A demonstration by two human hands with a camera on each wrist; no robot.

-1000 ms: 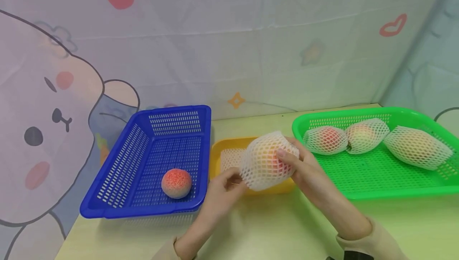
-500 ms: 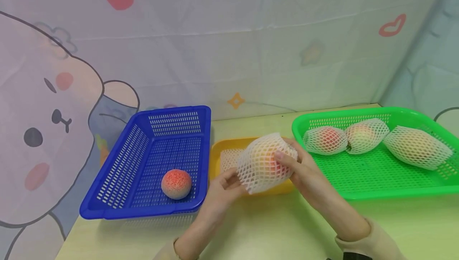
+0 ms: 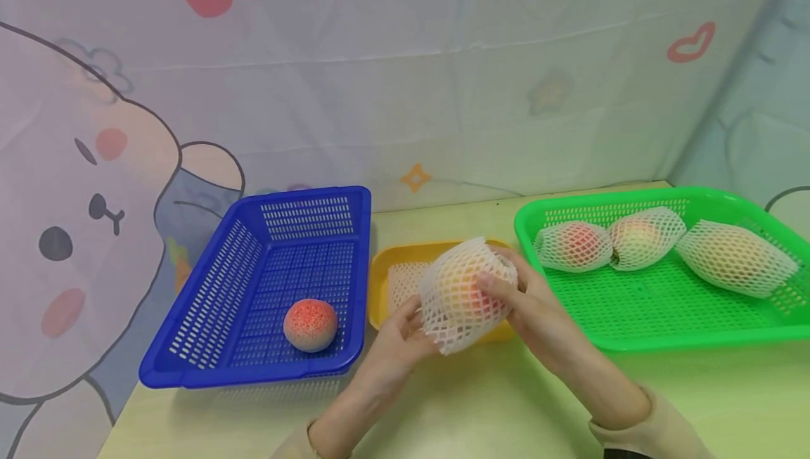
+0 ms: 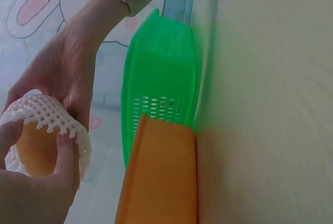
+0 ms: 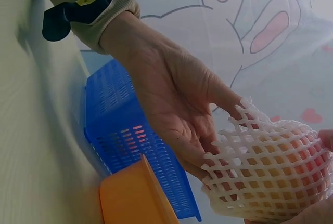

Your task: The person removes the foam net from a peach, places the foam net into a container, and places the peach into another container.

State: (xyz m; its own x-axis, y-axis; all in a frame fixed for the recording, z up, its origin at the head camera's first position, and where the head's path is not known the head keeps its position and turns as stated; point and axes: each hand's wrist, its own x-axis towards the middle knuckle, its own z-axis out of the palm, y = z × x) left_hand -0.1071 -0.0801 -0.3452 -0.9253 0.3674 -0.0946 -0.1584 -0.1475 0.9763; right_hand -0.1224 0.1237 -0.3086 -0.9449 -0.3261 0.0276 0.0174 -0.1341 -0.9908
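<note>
At the far left of my head view a cartoon animal [image 3: 95, 192] fills the hanging cloth backdrop [image 3: 380, 79]. Next to it, on the table [image 3: 481, 403], I have a blue basket [image 3: 253, 377] with slotted walls, and one bare red-and-cream peach [image 3: 310, 325] sits in its near right part. Just right of that basket comes a small yellow tray [image 3: 380, 283], orange in my wrist views, with a white mesh piece [image 3: 403, 282] lying in it.

In front of the tray I see the left hand [image 3: 387, 353]; its grip is on the open end of a white foam net [image 5: 234, 172], thumb and fingers at the rim. Inside the net is a yellow-and-red peach [image 4: 37, 151], held up off the table between both hands, its skin showing through the opening in my left wrist view. The right hand [image 3: 538, 315] has its grip round the netted peach from the other side, thumb pressing the red part.

On the right stands a green basket [image 3: 690, 341] holding three netted fruits: a reddish one [image 3: 574, 247], a yellow-green one [image 3: 647, 239] touching it, and a paler one [image 3: 736, 259] rightmost.
</note>
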